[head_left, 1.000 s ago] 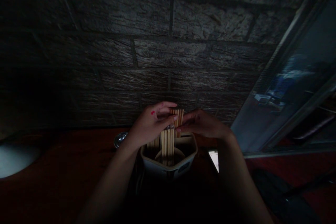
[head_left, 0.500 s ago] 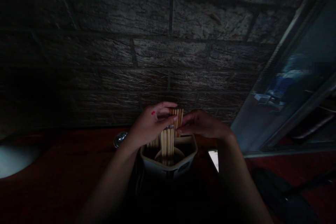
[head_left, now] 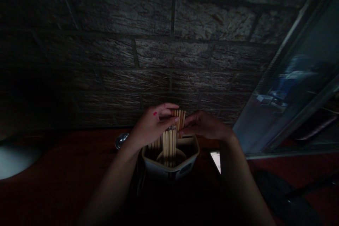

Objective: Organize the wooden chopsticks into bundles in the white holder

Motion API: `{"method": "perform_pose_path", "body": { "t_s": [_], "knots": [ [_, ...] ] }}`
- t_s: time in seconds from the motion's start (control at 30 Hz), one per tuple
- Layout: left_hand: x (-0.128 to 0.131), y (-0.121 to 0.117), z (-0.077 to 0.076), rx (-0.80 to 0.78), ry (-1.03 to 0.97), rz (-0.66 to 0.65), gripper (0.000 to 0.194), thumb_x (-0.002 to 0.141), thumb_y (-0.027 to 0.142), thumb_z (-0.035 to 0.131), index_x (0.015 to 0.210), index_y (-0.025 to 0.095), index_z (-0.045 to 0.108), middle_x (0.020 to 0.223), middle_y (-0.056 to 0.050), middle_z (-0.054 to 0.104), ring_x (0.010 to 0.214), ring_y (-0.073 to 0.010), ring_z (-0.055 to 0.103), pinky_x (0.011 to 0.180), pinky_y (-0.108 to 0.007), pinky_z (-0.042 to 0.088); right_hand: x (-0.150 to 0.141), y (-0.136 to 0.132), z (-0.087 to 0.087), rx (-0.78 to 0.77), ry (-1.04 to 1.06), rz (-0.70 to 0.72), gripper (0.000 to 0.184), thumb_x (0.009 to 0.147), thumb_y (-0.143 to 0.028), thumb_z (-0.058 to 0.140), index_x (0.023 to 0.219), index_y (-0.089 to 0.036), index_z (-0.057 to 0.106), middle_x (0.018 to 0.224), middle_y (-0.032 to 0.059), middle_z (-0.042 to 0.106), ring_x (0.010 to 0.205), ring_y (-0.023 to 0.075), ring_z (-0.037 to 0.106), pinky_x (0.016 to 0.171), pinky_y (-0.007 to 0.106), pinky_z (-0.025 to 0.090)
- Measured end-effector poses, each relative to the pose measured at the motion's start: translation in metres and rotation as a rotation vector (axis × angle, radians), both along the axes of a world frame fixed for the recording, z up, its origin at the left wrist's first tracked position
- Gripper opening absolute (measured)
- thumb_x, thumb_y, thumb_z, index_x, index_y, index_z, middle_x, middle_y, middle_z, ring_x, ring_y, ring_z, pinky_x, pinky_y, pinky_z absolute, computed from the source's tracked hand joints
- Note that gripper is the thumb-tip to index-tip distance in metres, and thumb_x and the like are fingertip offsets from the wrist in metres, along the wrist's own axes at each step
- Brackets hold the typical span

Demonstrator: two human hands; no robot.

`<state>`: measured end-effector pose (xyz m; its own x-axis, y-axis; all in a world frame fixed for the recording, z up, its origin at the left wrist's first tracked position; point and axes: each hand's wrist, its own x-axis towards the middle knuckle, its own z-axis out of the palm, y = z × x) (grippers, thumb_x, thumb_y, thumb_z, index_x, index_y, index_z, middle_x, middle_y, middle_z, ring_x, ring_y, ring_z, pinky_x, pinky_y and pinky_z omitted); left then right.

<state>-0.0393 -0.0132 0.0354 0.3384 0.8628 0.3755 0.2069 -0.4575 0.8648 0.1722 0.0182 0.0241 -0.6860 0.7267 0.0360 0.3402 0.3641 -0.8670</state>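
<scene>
Both my hands meet at a bundle of chopsticks (head_left: 181, 118) that stands upright above the back of a light-coloured box (head_left: 182, 169). My left hand (head_left: 152, 123) is closed on the bundle from the left, its thumb across the front; a red mark shows on its back. From the right, my right hand (head_left: 202, 125) pinches the same bundle, its fingertips partly hidden. Inside the box, more chopsticks (head_left: 169, 148) stand in front of a round inner rim (head_left: 182, 153). Further sticks (head_left: 154, 145) stand at the box's left side, partly behind my left wrist.
A shiny metal object (head_left: 121, 140) lies left of the box on the reddish-brown table (head_left: 79, 162). A lit phone (head_left: 215, 160) is partly behind my right forearm. The stone-block wall (head_left: 153, 53) rises behind, with a glass door (head_left: 286, 88) at right.
Almost nothing differs. Both hands keep their hold on the chopsticks, and the view has shifted very slightly.
</scene>
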Motion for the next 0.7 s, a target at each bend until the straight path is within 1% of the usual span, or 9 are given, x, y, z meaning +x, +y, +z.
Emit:
{"method": "perform_pose_path", "body": {
  "t_s": [0.17,0.27,0.37,0.5,0.7],
  "knots": [
    [0.0001,0.0012,-0.0016,-0.021,-0.008,-0.011,0.034,0.084,0.022,0.066,0.116,0.014,0.061,0.093,-0.005,0.076,0.086,-0.0169,0.072,0.074,-0.026,0.057,-0.0003,-0.0003,-0.0002,-0.007,-0.019,-0.005,0.023,0.076,-0.040,0.075,0.087,-0.020,0.077,0.082,0.0001,0.074,0.071,0.0139,0.063,0.069,0.027,0.049],
    [0.0000,0.0018,-0.0011,-0.007,0.001,-0.015,0.033,0.084,0.021,0.066,0.116,0.014,0.061,0.092,-0.005,0.076,0.087,-0.0168,0.072,0.075,-0.026,0.057,-0.0006,-0.0009,0.0006,-0.003,-0.009,-0.001,0.022,0.077,-0.039,0.074,0.087,-0.020,0.077,0.084,0.0006,0.075,0.072,0.0140,0.064,0.070,0.028,0.049],
    [-0.0003,0.0032,-0.0008,0.018,0.028,-0.025,0.027,0.084,0.019,0.065,0.111,0.014,0.063,0.093,-0.005,0.076,0.087,-0.0165,0.072,0.078,-0.027,0.056,-0.0011,-0.0010,0.0010,0.001,0.007,0.007,0.019,0.077,-0.036,0.074,0.087,-0.020,0.077,0.086,0.0009,0.075,0.074,0.0142,0.064,0.073,0.028,0.049],
    [-0.0008,0.0063,-0.0026,0.042,0.028,-0.042,0.017,0.085,0.019,0.064,0.101,0.015,0.066,0.090,-0.003,0.076,0.086,-0.0164,0.072,0.076,-0.027,0.056,-0.0018,-0.0011,0.0009,0.014,-0.002,0.000,0.020,0.077,-0.037,0.075,0.087,-0.019,0.077,0.081,0.0000,0.074,0.072,0.0136,0.064,0.071,0.026,0.048],
    [-0.0019,0.0092,-0.0060,0.037,0.022,-0.048,0.019,0.086,0.023,0.064,0.102,0.015,0.067,0.093,-0.004,0.077,0.086,-0.0166,0.072,0.076,-0.026,0.055,-0.0018,-0.0013,0.0019,0.029,-0.030,-0.011,0.022,0.079,-0.038,0.072,0.087,-0.017,0.076,0.081,0.0005,0.073,0.071,0.0139,0.062,0.068,0.026,0.047]
  ]
}}
